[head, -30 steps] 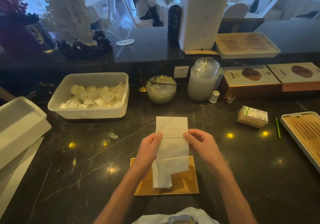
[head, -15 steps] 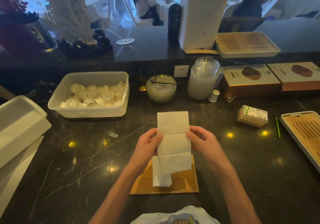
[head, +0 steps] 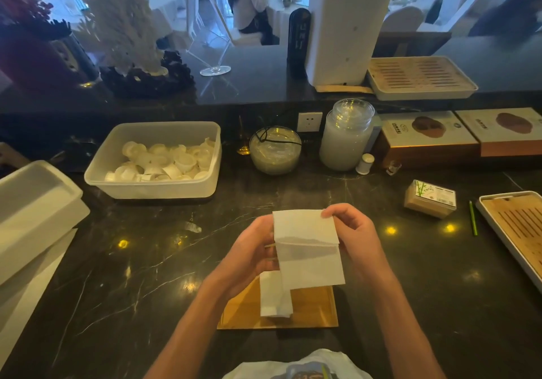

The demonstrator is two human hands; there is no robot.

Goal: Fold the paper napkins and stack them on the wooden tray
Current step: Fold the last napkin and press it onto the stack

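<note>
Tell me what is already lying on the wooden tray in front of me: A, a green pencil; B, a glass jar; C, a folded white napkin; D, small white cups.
C: a folded white napkin lies on the wooden tray, partly hidden behind the second napkin held by the left hand and right hand.

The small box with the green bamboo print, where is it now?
In the head view the box lies on the dark counter at the right, beyond the right hand, just left of the green pencil.
</note>
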